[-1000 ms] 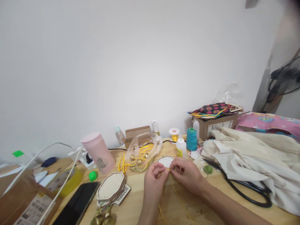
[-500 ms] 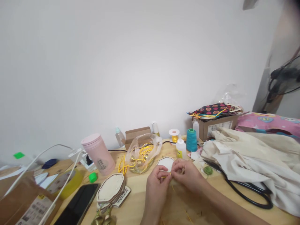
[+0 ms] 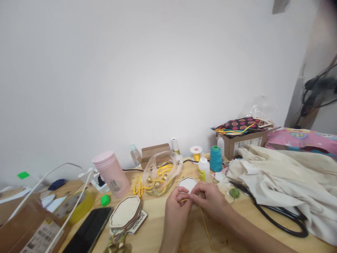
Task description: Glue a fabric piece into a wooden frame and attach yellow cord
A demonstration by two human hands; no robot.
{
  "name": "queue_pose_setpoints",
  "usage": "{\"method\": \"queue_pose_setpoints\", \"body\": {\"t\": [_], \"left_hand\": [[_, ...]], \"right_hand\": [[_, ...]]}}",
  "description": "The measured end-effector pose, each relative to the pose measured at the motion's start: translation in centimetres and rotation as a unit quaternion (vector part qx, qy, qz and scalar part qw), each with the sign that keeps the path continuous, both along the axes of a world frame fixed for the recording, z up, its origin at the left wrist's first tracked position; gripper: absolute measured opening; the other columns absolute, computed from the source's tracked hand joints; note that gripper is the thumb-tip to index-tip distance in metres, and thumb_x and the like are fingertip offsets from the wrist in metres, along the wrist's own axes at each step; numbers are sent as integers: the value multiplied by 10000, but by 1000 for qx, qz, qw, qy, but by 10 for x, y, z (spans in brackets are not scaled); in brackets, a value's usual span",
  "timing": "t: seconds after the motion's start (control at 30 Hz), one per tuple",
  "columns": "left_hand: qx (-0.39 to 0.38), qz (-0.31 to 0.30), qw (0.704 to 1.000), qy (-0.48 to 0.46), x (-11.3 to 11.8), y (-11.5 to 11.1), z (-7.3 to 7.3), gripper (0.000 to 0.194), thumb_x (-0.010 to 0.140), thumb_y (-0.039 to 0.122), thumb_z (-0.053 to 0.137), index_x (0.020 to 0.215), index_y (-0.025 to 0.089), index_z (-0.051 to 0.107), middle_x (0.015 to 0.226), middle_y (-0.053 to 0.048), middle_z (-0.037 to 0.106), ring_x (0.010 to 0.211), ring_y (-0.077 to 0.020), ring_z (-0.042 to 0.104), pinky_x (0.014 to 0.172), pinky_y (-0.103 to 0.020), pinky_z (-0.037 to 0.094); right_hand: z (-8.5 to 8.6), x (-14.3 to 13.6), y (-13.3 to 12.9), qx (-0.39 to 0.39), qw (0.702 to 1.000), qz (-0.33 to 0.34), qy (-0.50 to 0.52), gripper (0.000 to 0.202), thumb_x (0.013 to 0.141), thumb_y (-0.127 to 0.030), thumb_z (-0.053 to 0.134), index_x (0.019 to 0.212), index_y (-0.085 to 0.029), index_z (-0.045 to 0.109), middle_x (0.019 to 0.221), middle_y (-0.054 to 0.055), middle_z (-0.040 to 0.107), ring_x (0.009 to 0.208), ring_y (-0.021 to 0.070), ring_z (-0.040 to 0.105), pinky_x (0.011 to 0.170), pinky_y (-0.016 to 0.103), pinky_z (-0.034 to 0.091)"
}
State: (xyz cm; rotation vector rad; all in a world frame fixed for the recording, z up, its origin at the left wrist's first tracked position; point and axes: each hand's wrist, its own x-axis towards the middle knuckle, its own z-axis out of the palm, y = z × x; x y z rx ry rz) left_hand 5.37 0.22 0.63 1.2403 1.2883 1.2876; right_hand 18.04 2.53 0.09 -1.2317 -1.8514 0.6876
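Observation:
My left hand [image 3: 179,203] and my right hand [image 3: 207,198] meet fingertip to fingertip near the middle of the table. Both are closed in a pinch on a thin yellow cord [image 3: 204,225], whose tail runs down toward the table's front. A short stretch of the cord shows across my left fingers; the pinched spot itself is hidden. Just behind my fingers lies a white scallop-edged plaque [image 3: 186,183], partly covered by them. To the left, a stack of similar plaques [image 3: 125,212] lies with brass bells [image 3: 122,248] at its lower end.
Behind my hands stand a white glue bottle [image 3: 203,170], a teal thread cone [image 3: 216,160] and a yellow spool [image 3: 196,154]. A plastic bag [image 3: 158,165] holds yellow cord and bells. Black-handled scissors [image 3: 284,225] lie partly under cream cloth [image 3: 284,175]. A phone [image 3: 88,230] and pink tumbler [image 3: 113,175] are left.
My fingertips have drawn closer together over the cord. The cord's tail now hangs in a longer visible line below my right hand. The view has shifted slightly.

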Motion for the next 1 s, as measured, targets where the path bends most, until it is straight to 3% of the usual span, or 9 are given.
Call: {"method": "queue_pose_setpoints", "body": {"t": [0.33, 0.6, 0.83, 0.9, 1.0], "left_hand": [[-7, 11, 1000, -12, -2, 3, -1, 208, 591, 223, 649, 703, 173, 481, 613, -11, 650, 622, -141, 584, 578, -213, 396], [-16, 30, 999, -34, -4, 3, -2, 246, 555, 226, 666, 707, 174, 480, 592, 4, 643, 590, -128, 573, 565, -204, 400], [-36, 38, 997, -49, -4, 3, -1, 276, 515, 211, 682, 699, 163, 481, 549, -1, 641, 528, -119, 550, 540, -209, 380], [-41, 40, 997, -54, -5, 3, -1, 285, 504, 205, 685, 695, 162, 478, 538, 3, 639, 516, -115, 545, 535, -208, 377], [-43, 40, 996, -61, -6, 4, -3, 286, 507, 195, 681, 701, 162, 474, 542, 6, 641, 524, -113, 548, 542, -206, 379]], "right_hand": [[-3, 3, 3, 2, 1000, -4, -12, 263, 787, -295, 419, 618, -169, 576, 616, 5, 543, 572, 124, 481, 523, 221, 357], [1, 7, 3, 15, 999, 33, -28, 105, 723, -250, 538, 686, -206, 626, 679, 1, 597, 639, 135, 512, 556, 222, 362], [2, 8, 4, 20, 997, 65, -34, 180, 776, -249, 444, 623, -177, 508, 662, 3, 513, 636, 132, 468, 558, 230, 354], [8, 9, 3, 13, 995, 93, -32, 218, 792, -276, 412, 610, -175, 476, 664, -3, 479, 617, 119, 452, 557, 224, 366], [32, 20, -3, -2, 988, 155, -10, 302, 824, -350, 342, 593, -187, 447, 644, -18, 445, 595, 108, 433, 558, 219, 380]]}}
